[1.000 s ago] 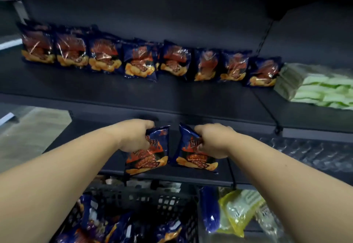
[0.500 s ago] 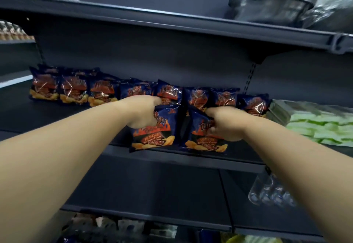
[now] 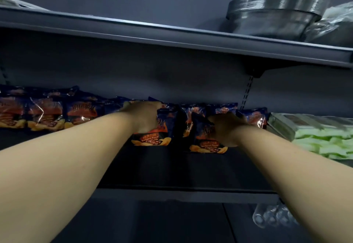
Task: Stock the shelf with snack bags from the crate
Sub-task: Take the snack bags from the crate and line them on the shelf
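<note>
Both bare forearms extend forward and up, roughly parallel. Left hand [image 3: 144, 117] curls its fingers over the top of 1 snack bag [image 3: 152, 137]; right hand [image 3: 226, 130] grips another bag [image 3: 208, 146].

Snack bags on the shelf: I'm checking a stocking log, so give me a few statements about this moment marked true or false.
1. Each hand grips a snack bag: the left hand one, the right hand another. True.
2. The two held bags sit behind the back row of bags. False: they are in front of it.
3. Metal bowls stand on the upper shelf. True.
4. Green packs lie left of the bags. False: they lie to the right.
</note>
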Motion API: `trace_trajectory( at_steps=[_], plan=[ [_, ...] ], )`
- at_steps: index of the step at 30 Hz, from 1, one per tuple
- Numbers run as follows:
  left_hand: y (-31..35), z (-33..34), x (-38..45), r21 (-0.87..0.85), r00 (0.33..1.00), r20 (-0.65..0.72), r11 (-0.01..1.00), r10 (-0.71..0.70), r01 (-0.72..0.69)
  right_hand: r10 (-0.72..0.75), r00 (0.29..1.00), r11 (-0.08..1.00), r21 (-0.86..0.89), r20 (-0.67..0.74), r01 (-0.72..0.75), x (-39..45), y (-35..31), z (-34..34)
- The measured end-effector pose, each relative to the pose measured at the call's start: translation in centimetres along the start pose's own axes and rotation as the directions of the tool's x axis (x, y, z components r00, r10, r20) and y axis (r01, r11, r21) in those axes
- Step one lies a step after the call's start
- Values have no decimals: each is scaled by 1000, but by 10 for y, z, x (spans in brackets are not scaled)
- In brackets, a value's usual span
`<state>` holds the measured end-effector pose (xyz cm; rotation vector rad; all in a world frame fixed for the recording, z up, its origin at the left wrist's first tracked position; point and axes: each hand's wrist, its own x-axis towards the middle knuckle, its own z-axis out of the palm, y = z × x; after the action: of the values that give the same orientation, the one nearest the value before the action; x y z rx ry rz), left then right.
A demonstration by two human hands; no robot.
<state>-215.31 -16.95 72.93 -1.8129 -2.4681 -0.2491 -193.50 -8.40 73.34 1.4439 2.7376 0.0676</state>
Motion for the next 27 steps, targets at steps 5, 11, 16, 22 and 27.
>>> trace_trajectory(
  at_steps=[5, 11, 16, 22, 27],
  plan=[
    [8, 17, 25, -7, 997, 46, 998, -60, 60, -65, 997, 998, -29, -42, 64, 50, 1, 16],
    [9, 36, 52, 34, 991, 42, 991, -131, 129, -102, 994, 995, 18, -25, 103, 102, 5, 30],
    [8, 47, 69, 45, 987, 42, 987, -157, 155, -101, 994, 995, 3, -32, 101, 117, 3, 35],
    [5, 56, 84, 77, 987, -3, 984, -163, 163, -72, 991, 997, -2, -112, 73, 134, 2, 44],
    [0, 61, 95, 62, 986, -24, 984, -163, 164, -61, 984, 998, 5, -166, 63, 141, 1, 49]
  ],
)
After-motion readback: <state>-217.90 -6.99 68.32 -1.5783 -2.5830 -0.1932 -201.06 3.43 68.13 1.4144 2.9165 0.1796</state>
